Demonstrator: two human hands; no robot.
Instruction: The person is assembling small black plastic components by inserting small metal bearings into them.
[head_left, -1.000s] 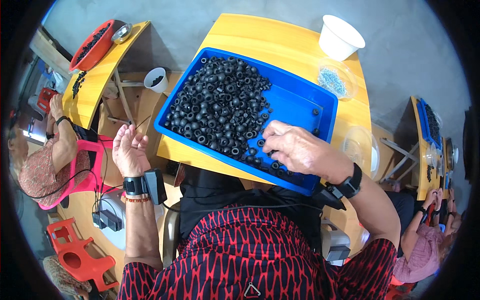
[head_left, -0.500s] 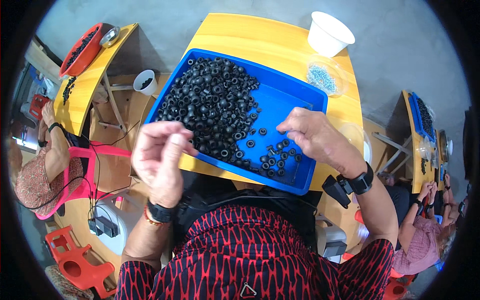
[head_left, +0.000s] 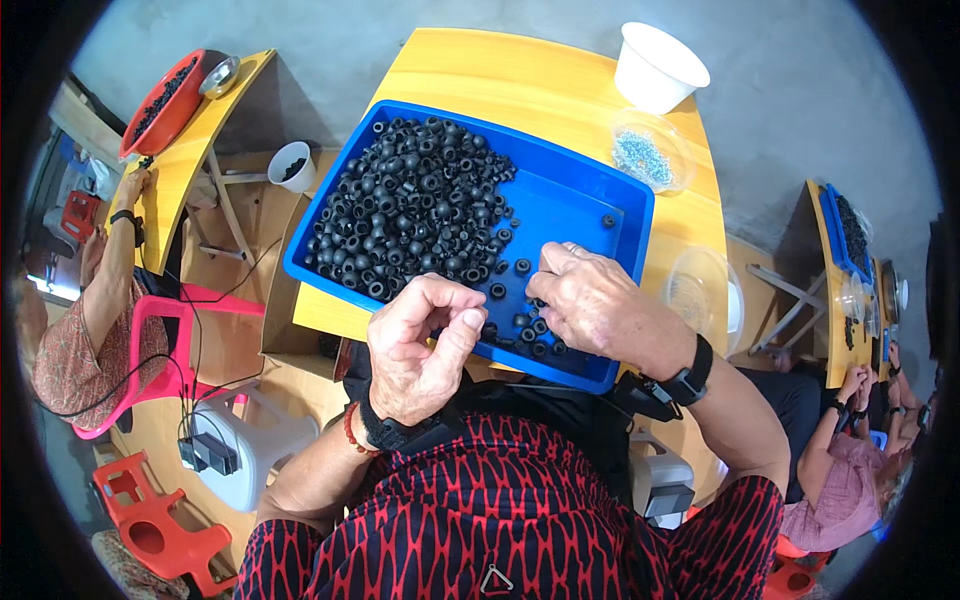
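Observation:
A blue tray (head_left: 575, 185) holds a heap of small black rounded parts with holes (head_left: 405, 200), piled on its left side. Several loose black parts (head_left: 527, 335) lie near its front right, and a single one (head_left: 608, 220) sits toward the far right wall. Over the front rim, my left hand (head_left: 420, 350) has thumb and forefinger drawn together; whatever is between them is too small to tell. My right hand (head_left: 605, 310) reaches into the tray with curled fingers, right beside the loose parts, and its fingertips are partly hidden.
On the yellow table (head_left: 480, 70), a white tub (head_left: 660, 70) and a clear dish of small bluish pieces (head_left: 645, 160) stand at the far right. A clear lid (head_left: 697, 290) lies nearer. People work at side tables; a pink chair (head_left: 165, 350) is on the left.
My left hand has swung right to the tray's front rim. My right hand has come left and nearer, down to the loose parts. A single black part now shows at the far right.

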